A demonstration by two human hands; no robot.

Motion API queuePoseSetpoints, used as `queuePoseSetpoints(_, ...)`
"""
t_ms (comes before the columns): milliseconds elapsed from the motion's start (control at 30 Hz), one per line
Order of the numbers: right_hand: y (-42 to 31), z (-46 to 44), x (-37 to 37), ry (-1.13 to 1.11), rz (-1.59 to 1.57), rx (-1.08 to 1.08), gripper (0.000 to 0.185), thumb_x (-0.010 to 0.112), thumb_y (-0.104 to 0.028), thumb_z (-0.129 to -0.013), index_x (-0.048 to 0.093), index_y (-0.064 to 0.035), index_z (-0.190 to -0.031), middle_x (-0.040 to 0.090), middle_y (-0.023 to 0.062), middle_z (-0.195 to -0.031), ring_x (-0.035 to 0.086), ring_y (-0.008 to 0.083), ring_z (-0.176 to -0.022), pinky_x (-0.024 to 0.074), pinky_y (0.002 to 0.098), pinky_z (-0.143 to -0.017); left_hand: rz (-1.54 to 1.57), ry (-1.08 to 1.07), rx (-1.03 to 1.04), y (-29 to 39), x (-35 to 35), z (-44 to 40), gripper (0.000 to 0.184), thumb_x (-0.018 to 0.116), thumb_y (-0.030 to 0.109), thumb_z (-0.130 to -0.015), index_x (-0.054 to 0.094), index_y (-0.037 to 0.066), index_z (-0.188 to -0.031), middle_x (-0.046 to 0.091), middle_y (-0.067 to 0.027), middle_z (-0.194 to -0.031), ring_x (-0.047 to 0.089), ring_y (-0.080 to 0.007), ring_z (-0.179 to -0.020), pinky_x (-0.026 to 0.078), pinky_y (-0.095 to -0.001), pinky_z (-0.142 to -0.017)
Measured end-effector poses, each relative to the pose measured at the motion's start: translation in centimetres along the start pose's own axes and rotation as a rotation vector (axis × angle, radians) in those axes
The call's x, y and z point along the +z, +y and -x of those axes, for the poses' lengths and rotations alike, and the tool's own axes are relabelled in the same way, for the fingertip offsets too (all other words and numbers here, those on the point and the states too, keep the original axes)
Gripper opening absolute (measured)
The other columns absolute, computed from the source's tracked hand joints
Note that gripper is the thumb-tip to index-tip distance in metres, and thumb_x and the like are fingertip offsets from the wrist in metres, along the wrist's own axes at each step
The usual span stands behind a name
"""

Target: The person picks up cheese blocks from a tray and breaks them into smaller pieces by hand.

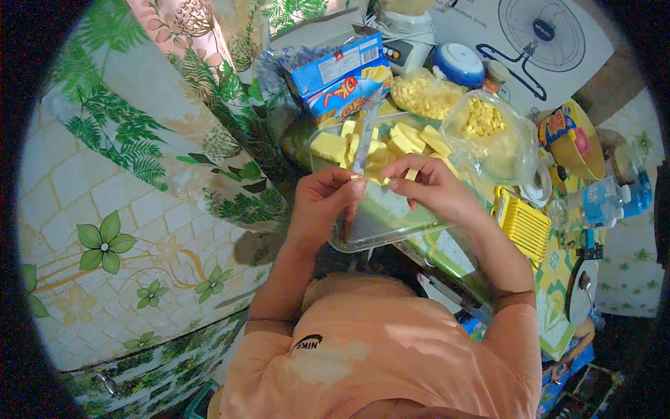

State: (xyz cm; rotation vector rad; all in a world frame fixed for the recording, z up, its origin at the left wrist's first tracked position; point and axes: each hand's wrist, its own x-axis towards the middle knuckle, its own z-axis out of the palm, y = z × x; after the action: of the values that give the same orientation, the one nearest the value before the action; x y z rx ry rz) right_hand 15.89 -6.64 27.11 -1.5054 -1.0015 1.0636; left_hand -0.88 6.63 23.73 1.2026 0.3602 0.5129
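Note:
My left hand (324,199) is closed in a pinch on a small yellow piece over the clear plastic tray (363,244). To its right, my right hand (434,187) pinches another small yellow piece (387,181), and a short yellow strip (412,175) shows by its fingers. A knife (364,143) lies lengthwise across the tray, its blade pointing away from me and its handle partly hidden by my left hand. Several pale yellow, cheese-like blocks (329,147) sit at the tray's far side, just beyond my fingertips.
Behind the tray stands a blue box (342,80). Plastic bags of yellow cubes (426,94) (485,119) lie at the back right, near a blue bowl (458,64). Further right are a yellow slotted rack (522,225) and a bottle (601,202). A patterned curtain (230,112) hangs left.

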Motion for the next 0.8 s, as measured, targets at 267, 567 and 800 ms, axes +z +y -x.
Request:
queuePoseSetpoints(267, 2.1, -0.5, -0.7, -0.003, 0.366, -0.148, 0.027, 0.068, -0.023, -0.078, 0.067, -0.0090, -0.102, 0.061, 0.0108, -0.086, 0.058, 0.0184, -0.073, 0.0460, 0.0309, -0.068, 0.061, 0.013, -0.035, 0.2, 0.3, -0.2, 0.018, 0.063, 0.017, -0.085, 0.063, 0.001, -0.091, 0.060, -0.0029, -0.072, 0.048, -0.0058, -0.050, 0.039, -0.0201, -0.046)
queuePoseSetpoints(567, 0.8, -0.2, -1.1, -0.125, 0.045, -0.002, 0.038, 0.069, -0.018, -0.079, 0.056, -0.0041, -0.112, 0.061, 0.0013, -0.087, 0.058, 0.0095, -0.077, 0.0464, 0.0241, -0.068, 0.083, -0.001, -0.040, -0.4, 0.3, -0.6, 0.014, 0.062, 0.014, -0.085, 0.062, 0.001, -0.091, 0.059, -0.0029, -0.071, 0.049, -0.0075, -0.051, 0.040, -0.0212, -0.047)
queuePoseSetpoints(800, -0.2, 0.0, -0.3, -0.068, -0.252, 0.014, 0.031, 0.063, -0.006, -0.083, 0.058, -0.0016, -0.113, 0.064, 0.0062, -0.099, 0.062, 0.0106, -0.082, 0.0513, 0.0251, -0.073, -0.041, -0.007, 0.018, -0.4, 1.4, -0.5, 0.022, 0.068, 0.008, -0.078, 0.059, 0.004, -0.097, 0.058, -0.0003, -0.079, 0.050, -0.0051, -0.061, 0.041, -0.0199, -0.054)
